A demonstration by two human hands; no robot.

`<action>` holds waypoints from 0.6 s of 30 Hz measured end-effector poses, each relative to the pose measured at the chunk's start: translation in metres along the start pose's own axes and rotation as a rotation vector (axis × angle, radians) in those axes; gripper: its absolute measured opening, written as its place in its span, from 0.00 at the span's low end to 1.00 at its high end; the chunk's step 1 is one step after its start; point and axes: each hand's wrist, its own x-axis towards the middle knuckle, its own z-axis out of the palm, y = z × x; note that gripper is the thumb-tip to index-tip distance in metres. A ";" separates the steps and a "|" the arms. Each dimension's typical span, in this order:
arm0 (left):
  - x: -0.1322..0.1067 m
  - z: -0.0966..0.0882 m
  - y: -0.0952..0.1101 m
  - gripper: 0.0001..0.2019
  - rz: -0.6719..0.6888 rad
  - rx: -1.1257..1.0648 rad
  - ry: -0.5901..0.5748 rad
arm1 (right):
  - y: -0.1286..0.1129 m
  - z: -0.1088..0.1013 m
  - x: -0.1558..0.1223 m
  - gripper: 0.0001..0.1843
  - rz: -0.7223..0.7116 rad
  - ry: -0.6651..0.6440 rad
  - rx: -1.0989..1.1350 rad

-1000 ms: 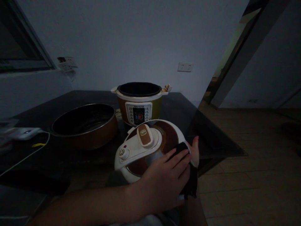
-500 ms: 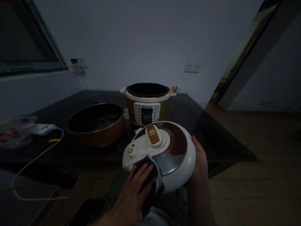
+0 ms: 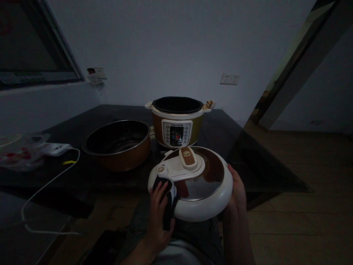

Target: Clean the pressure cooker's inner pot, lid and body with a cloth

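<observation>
A white and brown pressure cooker lid (image 3: 198, 184) is held in front of me, tilted a little toward me. My right hand (image 3: 237, 186) grips its right rim from the side. My left hand (image 3: 158, 208) presses a dark cloth (image 3: 167, 202) against the lid's lower left edge, fingers curled over the cloth. The cooker base (image 3: 178, 121), brown with a white control panel, stands open on the dark table (image 3: 242, 154) just behind the lid. A brown inner pot (image 3: 118, 143) sits to the left of the base.
A white device with a cable (image 3: 56, 149) and a plastic bag (image 3: 19, 156) lie at the table's left end. Wall sockets (image 3: 229, 78) are on the far wall. A wooden floor and a doorway (image 3: 289, 55) are to the right.
My left hand with the cloth has slid from the lid's right side across its front to the lower left edge. The view has shifted left a little.
</observation>
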 end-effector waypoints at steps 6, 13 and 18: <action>0.022 -0.018 0.019 0.32 0.125 0.066 -0.187 | 0.005 0.007 -0.012 0.16 -0.008 0.102 0.062; 0.040 -0.022 0.051 0.35 0.285 0.213 -0.322 | 0.014 0.019 -0.031 0.19 -0.167 0.125 0.003; 0.058 -0.015 0.070 0.42 0.356 0.212 -0.462 | 0.015 -0.004 -0.025 0.22 -0.249 0.117 -0.071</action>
